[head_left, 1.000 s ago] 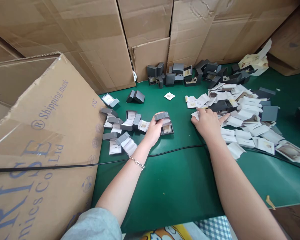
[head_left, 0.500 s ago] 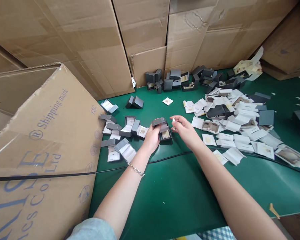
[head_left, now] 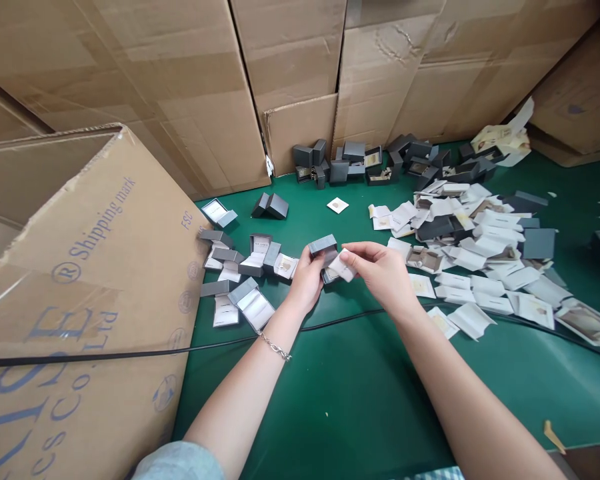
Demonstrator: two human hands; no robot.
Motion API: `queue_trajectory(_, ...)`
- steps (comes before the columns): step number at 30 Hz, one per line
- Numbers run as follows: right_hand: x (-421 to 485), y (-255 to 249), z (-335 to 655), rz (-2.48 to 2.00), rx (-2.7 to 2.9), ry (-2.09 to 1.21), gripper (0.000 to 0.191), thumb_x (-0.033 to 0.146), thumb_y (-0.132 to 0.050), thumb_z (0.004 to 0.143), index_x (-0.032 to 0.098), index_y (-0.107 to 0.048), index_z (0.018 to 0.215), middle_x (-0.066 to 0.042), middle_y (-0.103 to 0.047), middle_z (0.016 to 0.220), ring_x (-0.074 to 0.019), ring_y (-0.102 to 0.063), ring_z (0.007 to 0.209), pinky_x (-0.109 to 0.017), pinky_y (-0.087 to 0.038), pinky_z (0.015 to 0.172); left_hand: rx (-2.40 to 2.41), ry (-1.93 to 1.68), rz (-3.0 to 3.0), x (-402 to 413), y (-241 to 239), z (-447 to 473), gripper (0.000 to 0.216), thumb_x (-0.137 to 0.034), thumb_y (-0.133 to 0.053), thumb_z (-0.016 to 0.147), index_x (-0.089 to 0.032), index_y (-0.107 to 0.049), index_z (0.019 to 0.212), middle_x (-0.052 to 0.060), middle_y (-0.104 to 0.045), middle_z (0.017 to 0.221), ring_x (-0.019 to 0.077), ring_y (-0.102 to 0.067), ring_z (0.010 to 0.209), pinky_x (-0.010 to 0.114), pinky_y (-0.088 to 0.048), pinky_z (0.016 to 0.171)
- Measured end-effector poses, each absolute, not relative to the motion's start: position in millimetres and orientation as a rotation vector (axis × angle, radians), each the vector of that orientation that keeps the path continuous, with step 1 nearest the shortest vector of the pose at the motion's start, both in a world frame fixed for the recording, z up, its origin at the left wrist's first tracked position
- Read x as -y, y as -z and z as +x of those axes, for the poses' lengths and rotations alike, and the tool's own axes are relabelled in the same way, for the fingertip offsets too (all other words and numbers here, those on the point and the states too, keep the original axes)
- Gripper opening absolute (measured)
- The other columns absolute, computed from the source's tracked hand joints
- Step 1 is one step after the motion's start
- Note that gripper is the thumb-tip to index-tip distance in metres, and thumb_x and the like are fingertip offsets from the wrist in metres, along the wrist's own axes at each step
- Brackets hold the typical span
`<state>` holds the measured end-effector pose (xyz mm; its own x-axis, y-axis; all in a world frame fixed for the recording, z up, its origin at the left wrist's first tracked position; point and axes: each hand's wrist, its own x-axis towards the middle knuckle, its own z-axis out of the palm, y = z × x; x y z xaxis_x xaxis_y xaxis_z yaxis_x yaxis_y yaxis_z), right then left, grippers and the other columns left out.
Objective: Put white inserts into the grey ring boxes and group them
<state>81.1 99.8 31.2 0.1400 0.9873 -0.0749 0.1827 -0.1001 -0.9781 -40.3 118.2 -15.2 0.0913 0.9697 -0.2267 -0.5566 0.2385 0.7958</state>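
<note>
My left hand [head_left: 305,277] grips a small open grey jewellery box [head_left: 324,247] just above the green table [head_left: 360,373]. My right hand [head_left: 380,270] pinches a small white card [head_left: 341,266] and holds it against the open box. Both hands meet at the table's middle. A pile of white cards and sleeves [head_left: 485,267] lies to the right of my right hand. Several open grey boxes with white linings [head_left: 245,273] lie to the left of my left hand.
A large cardboard carton [head_left: 80,287] fills the left. More cartons [head_left: 300,80] wall off the back, with a row of grey boxes [head_left: 380,163] at their foot. A black cable [head_left: 220,343] crosses the table under my forearms. A lone white card [head_left: 337,205] lies mid-table.
My right hand left the card pile, picked up a white card and brought it left to the box. My left hand kept hold of the box throughout.
</note>
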Motion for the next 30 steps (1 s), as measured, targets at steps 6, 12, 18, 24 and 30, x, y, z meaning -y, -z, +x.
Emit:
queue_trajectory(6,-94.2,-26.0,75.1,-1.532,1.490,-0.768,0.023,0.030,-0.059,0.073,0.020,-0.069,0.092,-0.003,-0.070,0.080,-0.0166,-0.064,0.072,-0.030,-0.052,0.070,-0.873,-1.267,0.529,-118.4,17.7,-39.7,0.016,-0.018,-0.055,0.076,-0.020,-0.055,0.091,-0.001,-0.061,0.082,0.0125,-0.058,0.078,0.027,-0.044,0.076)
queue_trajectory(12,-93.1,-29.8,74.7,-1.636,1.602,-0.681,0.021,0.032,-0.057,0.075,0.021,-0.071,0.085,-0.001,-0.067,0.066,-0.0137,-0.058,0.057,-0.027,-0.048,0.061,-0.816,-1.286,0.481,-116.2,13.5,-40.1,0.014,-0.023,-0.056,0.078,-0.018,-0.054,0.090,0.001,-0.061,0.082,0.0136,-0.058,0.078,0.029,-0.045,0.077)
queue_trajectory(18,-95.3,-21.5,76.3,-1.616,1.740,-0.567,0.024,0.031,-0.052,0.079,0.022,-0.071,0.090,-0.003,-0.070,0.080,-0.0157,-0.060,0.063,-0.027,-0.047,0.063,-0.809,-1.286,0.556,-113.0,12.4,-38.5,0.014,-0.023,-0.058,0.076,-0.019,-0.054,0.090,0.000,-0.060,0.084,0.0134,-0.058,0.080,0.028,-0.044,0.078)
queue_trajectory(24,-94.6,-14.9,69.4,-1.629,1.809,-0.570,0.018,0.026,-0.050,0.081,0.022,-0.065,0.091,-0.001,-0.069,0.079,-0.0156,-0.061,0.064,-0.026,-0.043,0.060,-0.836,-1.287,0.635,-111.4,12.9,-39.0,0.012,-0.025,-0.057,0.077,-0.021,-0.055,0.089,-0.002,-0.058,0.082,0.0113,-0.054,0.076,0.023,-0.042,0.069)
queue_trajectory(30,-93.1,-9.0,66.5,-1.677,1.958,-0.283,0.016,0.026,-0.048,0.085,0.020,-0.063,0.086,-0.004,-0.066,0.077,-0.0177,-0.058,0.069,-0.027,-0.041,0.060,-0.834,-1.308,0.650,-111.8,13.8,-38.6,0.012,-0.023,-0.059,0.075,-0.021,-0.056,0.087,-0.002,-0.059,0.082,0.0113,-0.055,0.077,0.024,-0.042,0.073)
